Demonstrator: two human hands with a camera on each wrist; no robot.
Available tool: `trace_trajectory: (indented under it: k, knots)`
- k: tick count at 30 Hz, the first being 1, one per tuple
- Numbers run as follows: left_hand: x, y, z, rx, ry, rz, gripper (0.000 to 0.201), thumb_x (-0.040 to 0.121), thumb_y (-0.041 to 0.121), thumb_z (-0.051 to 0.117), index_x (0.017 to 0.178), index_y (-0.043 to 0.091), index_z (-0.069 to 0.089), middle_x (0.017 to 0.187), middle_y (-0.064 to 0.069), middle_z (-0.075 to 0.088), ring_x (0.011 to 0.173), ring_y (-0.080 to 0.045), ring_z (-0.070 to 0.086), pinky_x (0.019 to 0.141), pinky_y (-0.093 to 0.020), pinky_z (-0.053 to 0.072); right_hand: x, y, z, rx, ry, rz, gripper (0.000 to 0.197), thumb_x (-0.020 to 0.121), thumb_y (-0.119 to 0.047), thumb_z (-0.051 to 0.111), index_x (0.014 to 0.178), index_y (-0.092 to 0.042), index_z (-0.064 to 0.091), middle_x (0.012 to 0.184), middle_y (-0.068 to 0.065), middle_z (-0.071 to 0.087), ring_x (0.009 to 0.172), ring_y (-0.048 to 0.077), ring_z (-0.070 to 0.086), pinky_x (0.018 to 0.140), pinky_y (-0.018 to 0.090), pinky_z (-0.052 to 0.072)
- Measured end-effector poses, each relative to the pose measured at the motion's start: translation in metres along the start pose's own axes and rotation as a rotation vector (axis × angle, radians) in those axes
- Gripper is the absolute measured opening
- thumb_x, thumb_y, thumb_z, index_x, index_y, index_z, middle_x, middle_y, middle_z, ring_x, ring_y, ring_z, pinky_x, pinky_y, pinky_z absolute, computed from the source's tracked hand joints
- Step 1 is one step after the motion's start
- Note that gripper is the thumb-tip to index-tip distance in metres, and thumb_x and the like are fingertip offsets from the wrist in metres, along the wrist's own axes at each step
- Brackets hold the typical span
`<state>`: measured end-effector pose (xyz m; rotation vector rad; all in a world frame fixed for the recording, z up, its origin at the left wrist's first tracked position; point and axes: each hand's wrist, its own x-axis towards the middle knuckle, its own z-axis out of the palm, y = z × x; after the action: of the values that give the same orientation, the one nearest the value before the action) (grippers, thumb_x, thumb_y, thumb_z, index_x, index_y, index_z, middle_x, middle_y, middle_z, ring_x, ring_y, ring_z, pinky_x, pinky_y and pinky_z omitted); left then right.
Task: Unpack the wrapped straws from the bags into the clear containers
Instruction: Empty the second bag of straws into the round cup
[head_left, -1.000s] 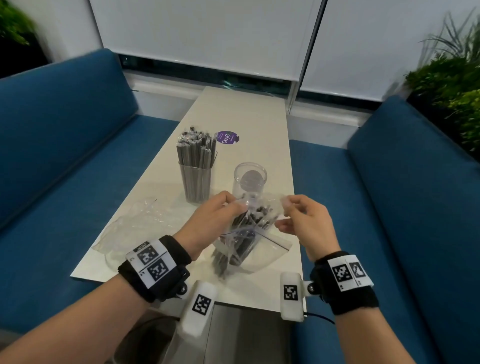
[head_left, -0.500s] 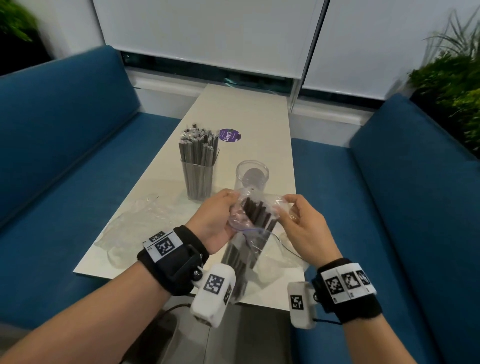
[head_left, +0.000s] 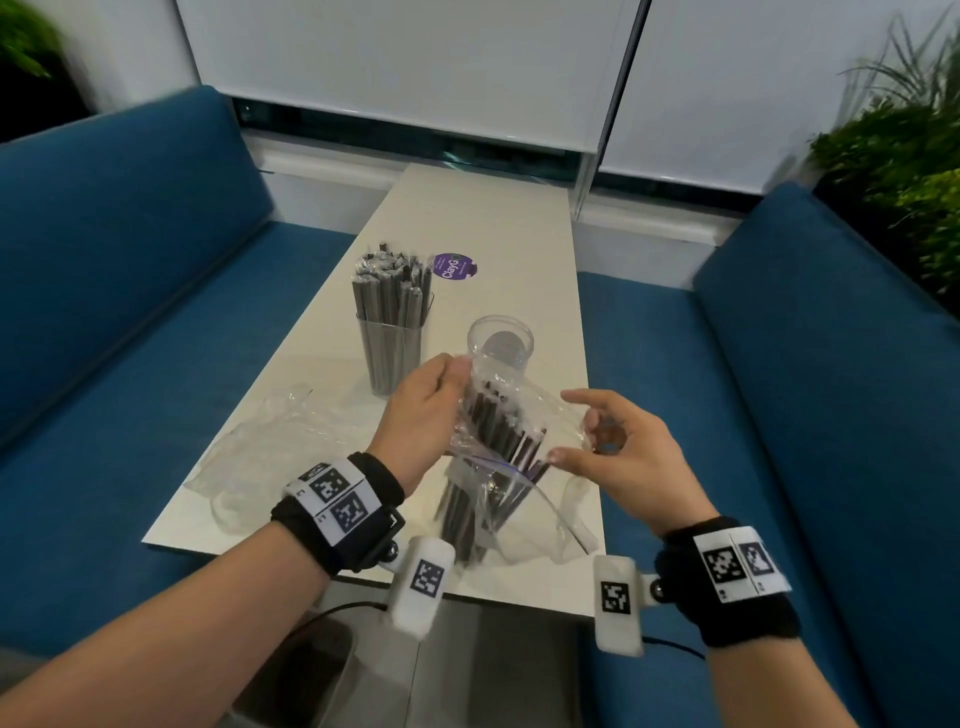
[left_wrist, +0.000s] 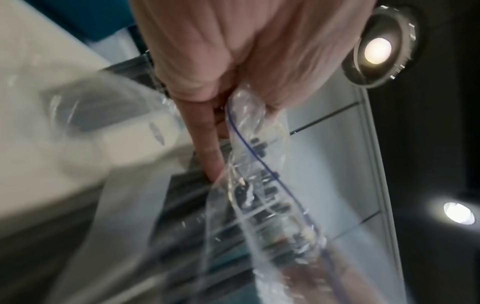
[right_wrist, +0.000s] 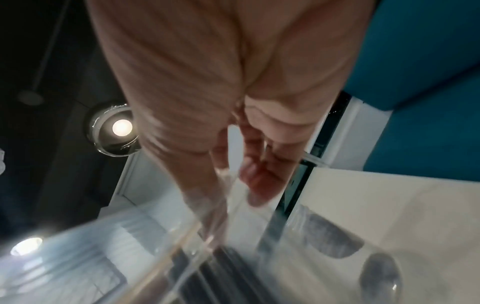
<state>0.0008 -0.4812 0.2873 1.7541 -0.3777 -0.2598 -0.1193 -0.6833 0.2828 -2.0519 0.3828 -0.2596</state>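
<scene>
A clear zip bag (head_left: 511, 441) of dark wrapped straws (head_left: 491, 423) hangs tilted above the near end of the white table (head_left: 483, 218). My left hand (head_left: 441, 384) grips the bag's upper end, just in front of the empty clear container (head_left: 501, 345). The left wrist view shows my left hand (left_wrist: 233, 107) with its fingers pinching the plastic of the bag (left_wrist: 259, 185). My right hand (head_left: 576, 428) is beside the bag with fingers spread, its thumb touching the zip edge. A second clear container (head_left: 392, 332), full of wrapped straws, stands at the left.
An empty crumpled bag (head_left: 275, 447) lies on the table's near left. A purple round sticker (head_left: 454, 267) sits beyond the full container. Blue sofas (head_left: 130, 322) flank the table on both sides, and plants (head_left: 904, 156) stand at the far right.
The bag of straws has risen off the table and tipped up toward the empty container. My right hand has loosened its pinch on the bag and spread its fingers.
</scene>
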Motion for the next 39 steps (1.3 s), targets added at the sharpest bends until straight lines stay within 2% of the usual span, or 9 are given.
trace_trajectory:
  k: [5,9,15,21,24,27,32,35,39]
  knots:
    - [0.001,0.001,0.004,-0.381,-0.068,-0.186,0.029,0.11,0.027,0.043,0.092,0.013,0.059,0.089,-0.009,0.057,0.082,-0.02,0.057,0.07,-0.036,0.054,0.001,0.009,-0.008,-0.295,0.052,0.169,0.028,0.08,-0.05,0.083,0.085,-0.028,0.067,0.072,-0.002,0.073,0.067,0.014,0.068,0.067,0.035,0.056]
    - [0.008,0.002,0.003,-0.498,-0.077,-0.281,0.024,0.109,0.019,0.043,0.1,0.007,0.062,0.094,-0.01,0.065,0.087,-0.021,0.061,0.083,-0.04,0.054,0.002,0.009,-0.001,0.162,0.097,0.076,0.006,0.093,-0.016,0.077,0.088,-0.017,0.074,0.08,0.005,0.077,0.062,0.012,0.07,0.067,0.031,0.056]
    - [0.011,-0.003,0.004,-0.529,-0.182,-0.407,0.019,0.097,0.024,0.053,0.083,0.013,0.059,0.077,-0.01,0.058,0.062,-0.018,0.058,0.078,-0.041,0.054,0.007,0.004,0.011,0.691,0.144,0.166,0.03,0.104,0.002,0.052,0.103,-0.018,0.075,0.089,0.006,0.074,0.079,0.017,0.07,0.069,0.028,0.06]
    - [0.007,-0.009,0.014,-0.212,-0.196,-0.205,0.046,0.086,0.06,0.071,0.113,0.023,0.069,0.116,0.002,0.075,0.109,-0.015,0.068,0.102,-0.053,0.054,0.007,0.011,0.028,-0.02,0.368,0.023,0.024,0.109,-0.014,0.038,0.124,-0.023,0.056,0.112,0.0,0.068,0.099,0.018,0.063,0.086,0.031,0.049]
    - [0.008,-0.01,0.011,-0.153,-0.124,-0.135,0.036,0.095,0.058,0.06,0.095,0.025,0.073,0.101,0.009,0.077,0.094,-0.01,0.069,0.088,-0.037,0.053,0.003,0.014,0.021,0.056,0.248,-0.029,0.027,0.102,-0.021,0.062,0.125,-0.03,0.051,0.093,-0.003,0.064,0.081,0.013,0.061,0.074,0.023,0.049]
    - [0.013,-0.01,0.006,-0.162,-0.027,-0.176,0.065,0.094,0.067,0.053,0.078,0.005,0.065,0.078,-0.008,0.061,0.073,-0.02,0.055,0.074,-0.036,0.046,0.004,0.028,0.008,0.078,0.211,0.028,0.02,0.09,-0.024,0.08,0.106,-0.025,0.068,0.085,0.0,0.074,0.077,0.019,0.07,0.072,0.03,0.057]
    - [0.014,-0.012,0.008,-0.166,-0.032,-0.236,0.058,0.09,0.066,0.059,0.076,0.009,0.054,0.073,-0.011,0.041,0.072,-0.024,0.041,0.073,-0.039,0.039,0.007,0.031,0.006,0.295,0.252,0.262,0.016,0.102,-0.015,0.064,0.095,-0.02,0.078,0.086,0.002,0.077,0.067,0.012,0.07,0.065,0.028,0.061]
    - [0.017,-0.017,0.013,-0.216,-0.074,-0.297,0.066,0.088,0.066,0.062,0.078,0.001,0.066,0.068,-0.013,0.054,0.065,-0.022,0.048,0.075,-0.039,0.046,0.017,0.018,0.013,0.769,0.157,0.418,0.024,0.107,-0.01,0.051,0.102,-0.013,0.075,0.078,0.001,0.071,0.06,0.012,0.069,0.06,0.031,0.058]
    - [0.015,-0.017,0.016,-0.265,-0.113,-0.319,0.045,0.103,0.047,0.053,0.079,0.01,0.057,0.05,0.003,0.064,0.054,-0.012,0.065,0.072,-0.037,0.053,0.025,0.017,0.027,0.72,0.205,0.358,0.025,0.108,-0.019,0.048,0.108,-0.018,0.073,0.083,0.009,0.059,0.069,0.02,0.056,0.055,0.029,0.054]
